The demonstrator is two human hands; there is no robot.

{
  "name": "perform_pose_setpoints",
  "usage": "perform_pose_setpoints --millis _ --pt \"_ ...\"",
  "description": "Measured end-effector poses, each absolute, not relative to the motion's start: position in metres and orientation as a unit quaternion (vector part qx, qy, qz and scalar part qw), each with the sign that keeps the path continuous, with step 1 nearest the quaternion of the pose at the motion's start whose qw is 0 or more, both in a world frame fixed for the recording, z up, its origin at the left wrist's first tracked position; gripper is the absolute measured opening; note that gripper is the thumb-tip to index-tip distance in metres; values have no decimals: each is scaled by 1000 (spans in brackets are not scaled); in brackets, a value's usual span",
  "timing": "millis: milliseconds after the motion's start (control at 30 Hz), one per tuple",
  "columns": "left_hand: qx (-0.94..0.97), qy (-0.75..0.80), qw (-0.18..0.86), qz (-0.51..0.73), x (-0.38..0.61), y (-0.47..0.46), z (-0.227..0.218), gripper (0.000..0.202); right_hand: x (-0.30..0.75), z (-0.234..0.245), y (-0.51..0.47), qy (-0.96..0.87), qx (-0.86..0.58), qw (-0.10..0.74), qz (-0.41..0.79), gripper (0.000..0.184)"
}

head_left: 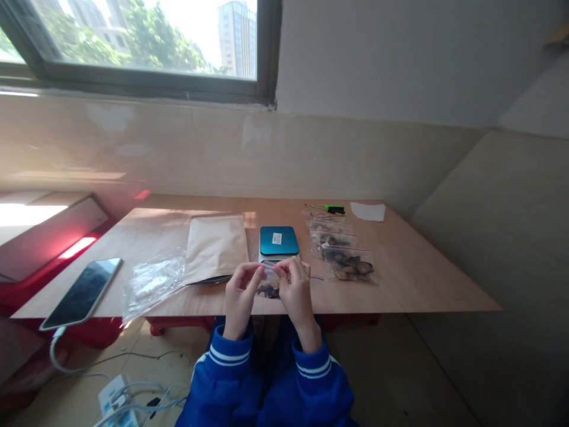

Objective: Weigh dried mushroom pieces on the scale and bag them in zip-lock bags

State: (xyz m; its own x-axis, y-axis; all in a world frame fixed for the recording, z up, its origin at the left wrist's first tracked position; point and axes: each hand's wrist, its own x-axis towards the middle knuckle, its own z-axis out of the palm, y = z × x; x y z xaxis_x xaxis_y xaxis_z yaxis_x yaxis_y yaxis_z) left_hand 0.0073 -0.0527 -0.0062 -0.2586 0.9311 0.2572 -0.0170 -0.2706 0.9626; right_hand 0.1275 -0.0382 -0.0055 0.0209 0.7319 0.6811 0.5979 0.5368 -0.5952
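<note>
left hand: fingers pinch one side of zip bag of dark dried pieces | right hand: pinches other side | bag: held over wooden surface, just before teal-topped pocket scale | beside: filled zip bags, kraft envelope

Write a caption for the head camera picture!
Left hand and right hand pinch a zip bag by a teal box.
</note>
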Motion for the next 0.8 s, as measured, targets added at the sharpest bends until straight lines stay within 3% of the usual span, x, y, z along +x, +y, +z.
perform_pose_setpoints --millis 267,633,800 --pt "478 476 370 639 8 -54 -11 20 132 -3 -39 -702 -470 514 145 21" --pt "503 450 379 633 6 -53 -12 17 129 0 -44 -673 -458 575 79 18" --pt "506 450 380 630 8 -54 -12 17 129 -2 -44 -662 -442 594 118 17"
